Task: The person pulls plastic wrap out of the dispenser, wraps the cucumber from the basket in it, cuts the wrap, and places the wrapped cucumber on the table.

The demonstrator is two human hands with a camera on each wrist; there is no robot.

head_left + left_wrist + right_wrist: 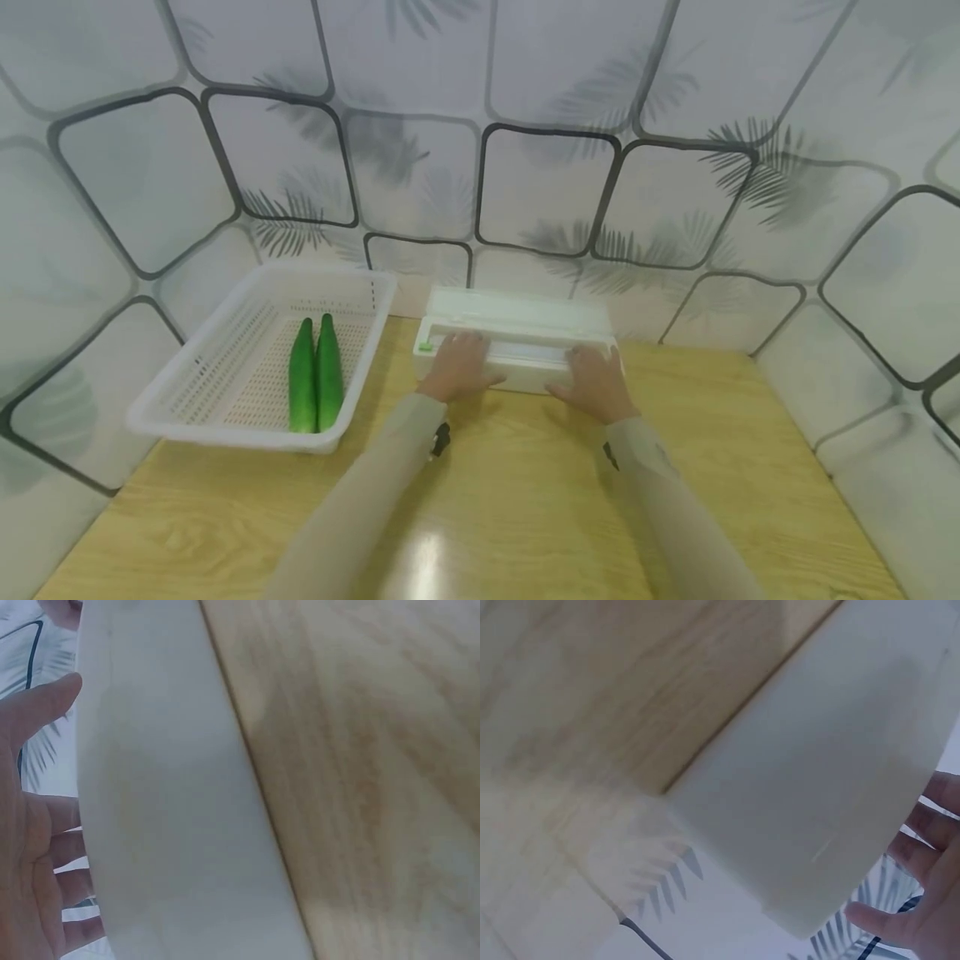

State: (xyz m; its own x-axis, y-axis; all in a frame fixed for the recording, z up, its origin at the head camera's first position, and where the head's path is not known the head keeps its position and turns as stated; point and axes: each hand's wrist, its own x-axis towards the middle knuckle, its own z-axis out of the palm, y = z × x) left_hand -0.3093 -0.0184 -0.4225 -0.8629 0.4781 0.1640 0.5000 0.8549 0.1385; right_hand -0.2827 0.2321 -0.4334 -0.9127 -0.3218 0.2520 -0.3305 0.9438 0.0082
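In the head view a long white plastic wrap dispenser (517, 380) lies along the back of the table with its lid (525, 308) raised. A small green slider (425, 347) sits at its left end. My left hand (459, 367) rests over the left part of the front rim, thumb pointing inward. Over the right part lies my right hand (596, 382), its thumb also pointing inward. Both wrist views show loosely extended fingers (71, 885) reaching past the rim, behind the smooth front wall (802, 780). What the fingertips touch inside is hidden.
A white perforated basket (225, 436) stands to the left, holding two green cucumbers (303, 379) side by side. The wooden table (510, 508) ends at a patterned wall covering (547, 192) behind the dispenser, with more of it on both sides.
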